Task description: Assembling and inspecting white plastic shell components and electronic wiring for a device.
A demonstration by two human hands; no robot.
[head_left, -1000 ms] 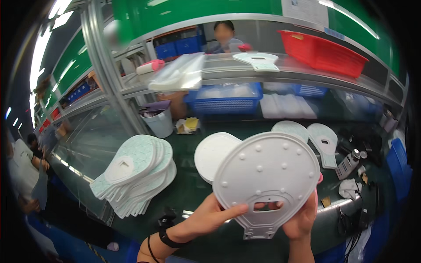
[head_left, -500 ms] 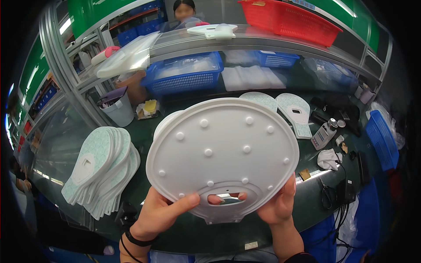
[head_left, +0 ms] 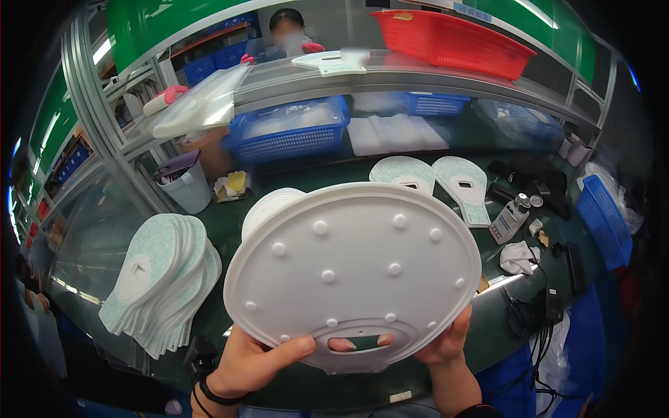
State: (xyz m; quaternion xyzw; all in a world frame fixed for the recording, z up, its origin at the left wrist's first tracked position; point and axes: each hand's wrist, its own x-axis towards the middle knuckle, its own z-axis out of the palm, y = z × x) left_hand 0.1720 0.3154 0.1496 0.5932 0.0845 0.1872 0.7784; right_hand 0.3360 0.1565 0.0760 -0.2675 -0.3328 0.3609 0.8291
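Here we hold a large white oval plate (head_left: 352,268) up in front of us with both hands, well above the dark green table (head_left: 334,174). Our left hand (head_left: 254,359) grips the lower left rim, thumb laid flat across the front face just beside the slot-shaped handle cutout near the bottom edge; fingertips (head_left: 340,344) show through that cutout from behind, though we cannot tell for sure which hand they belong to. Our right hand (head_left: 446,338) is closed on the lower right rim, thumb on the edge. The plate's long axis runs left to right, tilted slightly upward toward the right, and its body spreads up and away from both grips, so all its bulk lies above our hands. The face toward us carries a scatter of small round bumps. Both hands sit about equally near the handle end, one on each side of it. Below and to the left, a fanned stack of pale green padded pieces (head_left: 160,279) lies on the table, and two more such pieces (head_left: 435,181) lie flat beyond the plate's top edge. A blue basket (head_left: 289,132) stands on the table under the shelf, a red basket (head_left: 453,42) on the shelf above.
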